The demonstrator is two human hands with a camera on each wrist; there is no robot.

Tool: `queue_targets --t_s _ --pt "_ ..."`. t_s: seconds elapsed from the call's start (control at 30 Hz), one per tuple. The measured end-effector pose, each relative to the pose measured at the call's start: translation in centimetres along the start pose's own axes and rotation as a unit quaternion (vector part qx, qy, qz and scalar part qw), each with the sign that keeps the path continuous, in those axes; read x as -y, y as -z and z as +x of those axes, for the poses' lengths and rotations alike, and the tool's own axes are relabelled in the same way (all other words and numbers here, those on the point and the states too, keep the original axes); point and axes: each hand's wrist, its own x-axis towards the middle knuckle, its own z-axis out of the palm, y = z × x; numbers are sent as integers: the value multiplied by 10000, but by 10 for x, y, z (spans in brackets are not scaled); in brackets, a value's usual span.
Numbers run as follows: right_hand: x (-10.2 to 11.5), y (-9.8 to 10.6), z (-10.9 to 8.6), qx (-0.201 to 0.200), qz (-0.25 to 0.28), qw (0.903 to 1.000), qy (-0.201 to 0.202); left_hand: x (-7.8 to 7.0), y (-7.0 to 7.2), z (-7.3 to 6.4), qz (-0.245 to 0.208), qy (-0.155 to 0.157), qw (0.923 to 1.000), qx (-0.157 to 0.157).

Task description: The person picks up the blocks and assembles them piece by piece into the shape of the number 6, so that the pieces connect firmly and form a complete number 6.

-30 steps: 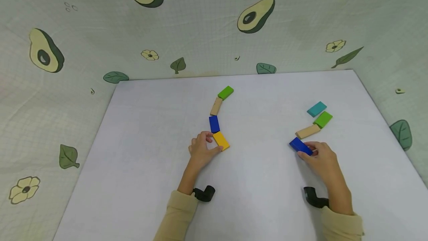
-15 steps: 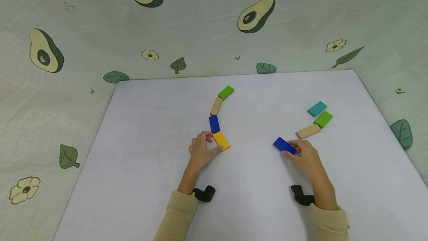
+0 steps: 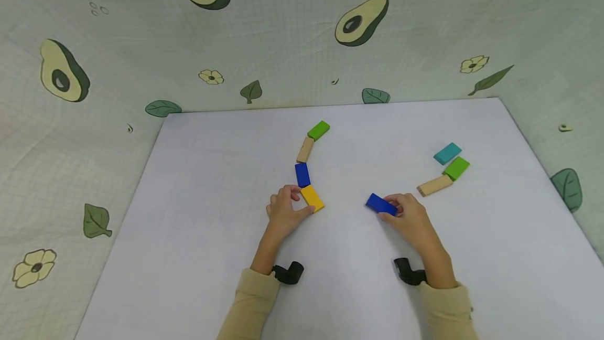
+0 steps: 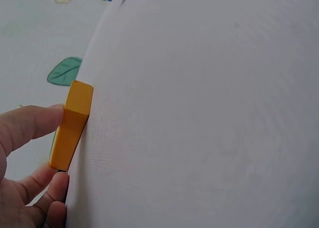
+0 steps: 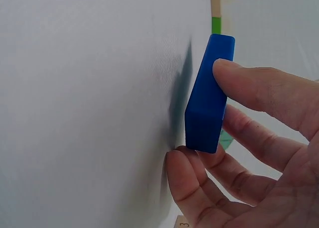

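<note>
My left hand [image 3: 283, 211] holds a yellow block [image 3: 312, 199] by its two ends on the table, thumb at the near end and fingers at the far one. That block ends a curved line with a blue block [image 3: 302, 174], a plain wooden block [image 3: 305, 149] and a green block [image 3: 319, 130]. Right of this line, my right hand [image 3: 412, 222] pinches a second blue block [image 3: 381, 204] between thumb and fingers. In the right wrist view this blue block [image 5: 209, 93] hangs just off the white surface, its shadow beside it.
Farther right on the white table [image 3: 226, 172] lie a wooden block [image 3: 434, 186] and a green block [image 3: 456, 168] touching end to end, with a teal block [image 3: 447, 153] beyond them. A cloth printed with avocados [image 3: 360, 21] rises behind the table's back edge.
My right hand has carried its blue block leftward, away from the wooden and green blocks on the right. The left hand and its yellow block have stayed in place.
</note>
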Motion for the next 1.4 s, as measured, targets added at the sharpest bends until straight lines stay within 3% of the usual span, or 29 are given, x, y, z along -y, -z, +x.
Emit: queue_targets --t_s 0.53,1.03,1.4 --pt "17 -15 10 109 57 9998 169 0 1 -1 69 -101 9999 -63" --pt "28 -26 18 306 90 9978 580 -3 2 -1 85 27 10000 9" --pt "43 -35 26 662 -14 9962 557 -3 1 0 121 63 9999 19"
